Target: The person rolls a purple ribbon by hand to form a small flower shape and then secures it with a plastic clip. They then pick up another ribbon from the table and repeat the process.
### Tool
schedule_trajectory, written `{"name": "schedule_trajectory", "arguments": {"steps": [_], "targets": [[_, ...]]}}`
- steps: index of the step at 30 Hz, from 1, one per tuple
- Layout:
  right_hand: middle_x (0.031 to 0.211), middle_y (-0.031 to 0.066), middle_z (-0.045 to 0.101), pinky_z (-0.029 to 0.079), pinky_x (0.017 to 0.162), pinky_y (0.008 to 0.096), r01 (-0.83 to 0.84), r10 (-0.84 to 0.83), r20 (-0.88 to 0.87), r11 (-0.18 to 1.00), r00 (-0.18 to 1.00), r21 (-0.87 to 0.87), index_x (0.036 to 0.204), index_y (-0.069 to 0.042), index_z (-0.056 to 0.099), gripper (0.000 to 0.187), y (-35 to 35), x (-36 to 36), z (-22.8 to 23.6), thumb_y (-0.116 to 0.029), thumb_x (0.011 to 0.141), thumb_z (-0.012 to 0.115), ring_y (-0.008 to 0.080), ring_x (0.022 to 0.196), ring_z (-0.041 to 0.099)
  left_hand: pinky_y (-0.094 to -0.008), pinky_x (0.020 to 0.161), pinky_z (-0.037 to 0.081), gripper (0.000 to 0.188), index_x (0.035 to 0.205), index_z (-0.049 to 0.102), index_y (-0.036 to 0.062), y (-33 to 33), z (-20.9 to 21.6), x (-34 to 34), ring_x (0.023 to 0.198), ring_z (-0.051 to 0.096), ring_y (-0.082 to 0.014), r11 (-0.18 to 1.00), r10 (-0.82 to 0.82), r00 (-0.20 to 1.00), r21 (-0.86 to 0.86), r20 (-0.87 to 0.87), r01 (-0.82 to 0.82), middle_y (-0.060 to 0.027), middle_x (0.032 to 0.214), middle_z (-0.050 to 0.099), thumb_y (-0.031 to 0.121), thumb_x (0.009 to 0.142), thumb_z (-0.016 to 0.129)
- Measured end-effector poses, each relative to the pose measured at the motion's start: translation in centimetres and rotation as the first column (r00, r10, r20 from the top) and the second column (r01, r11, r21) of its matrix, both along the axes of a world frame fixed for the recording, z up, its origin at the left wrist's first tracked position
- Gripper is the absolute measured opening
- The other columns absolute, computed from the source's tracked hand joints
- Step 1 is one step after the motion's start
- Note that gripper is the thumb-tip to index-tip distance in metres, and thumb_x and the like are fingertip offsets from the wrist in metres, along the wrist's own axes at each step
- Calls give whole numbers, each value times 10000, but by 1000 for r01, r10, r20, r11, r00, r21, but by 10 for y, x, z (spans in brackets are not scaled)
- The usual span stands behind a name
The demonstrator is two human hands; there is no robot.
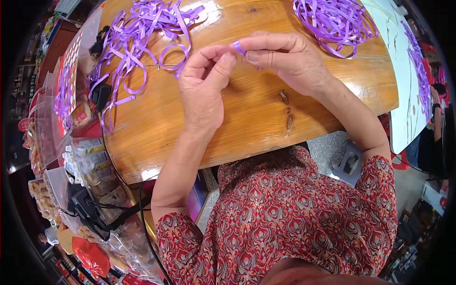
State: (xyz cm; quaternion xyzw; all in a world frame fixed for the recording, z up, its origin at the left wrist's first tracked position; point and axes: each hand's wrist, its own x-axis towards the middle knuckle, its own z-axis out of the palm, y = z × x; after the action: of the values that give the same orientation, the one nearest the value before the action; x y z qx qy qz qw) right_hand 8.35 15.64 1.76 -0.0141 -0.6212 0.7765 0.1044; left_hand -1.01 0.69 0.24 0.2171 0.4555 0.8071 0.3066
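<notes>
A shiny purple ribbon (239, 47) is looped at the fingertips of my right hand (294, 59), which pinches it between thumb and forefinger. My left hand (204, 85) meets it from the other side, thumb and forefinger pressed together at the ribbon's edge. Both hands are raised over the wooden table (256, 107). Beyond my left hand lies a loose tangle of purple ribbon (137, 35), with a curl of it close to my knuckles. A second, rounder heap of purple ribbon (337, 26) rests past my right hand.
Small black clips or plugs (100, 96) lie at the table's left edge. Packaged goods (97, 161) and a black device with cables (88, 209) stand left of the table. A white marbled table (408, 111) adjoins on the right, bearing more ribbon. A person (437, 114) is at the far right.
</notes>
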Motion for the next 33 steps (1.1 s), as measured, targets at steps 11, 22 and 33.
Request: {"name": "schedule_trajectory", "arguments": {"steps": [11, 22, 33], "targets": [[793, 62, 622, 471, 607, 228, 435, -116, -456, 568, 883, 698, 985, -31, 657, 238, -2, -5, 0, 33, 756, 643, 127, 700, 593, -171, 659, 417, 135, 945, 635, -16, 5, 2, 13, 741, 514, -36, 986, 128, 963, -73, -239, -150, 15, 855, 593, 13, 814, 651], [840, 78, 630, 478, 695, 250, 235, -228, -101, 695, 968, 680, 1004, 1, 597, 233, -9, 1, 22, -46, 783, 654, 135, 778, 597, -159, 615, 410, 107, 917, 638, -12, 4, 0, 9, 695, 507, -25, 976, 134, 943, -126, -303, -179, 27, 796, 596, 58, 835, 642], [785, 107, 588, 429, 606, 296, 884, 420, -842, 164, 338, 437, 971, 8, 609, 255, 27, -33, -14, -32, 720, 616, 245, 680, 571, -176, 680, 448, 110, 922, 636, -30, -1, 9, 10, 748, 560, -50, 983, 2, 969, -180, -247, -48, -18, 831, 636, 46, 845, 616]]}}
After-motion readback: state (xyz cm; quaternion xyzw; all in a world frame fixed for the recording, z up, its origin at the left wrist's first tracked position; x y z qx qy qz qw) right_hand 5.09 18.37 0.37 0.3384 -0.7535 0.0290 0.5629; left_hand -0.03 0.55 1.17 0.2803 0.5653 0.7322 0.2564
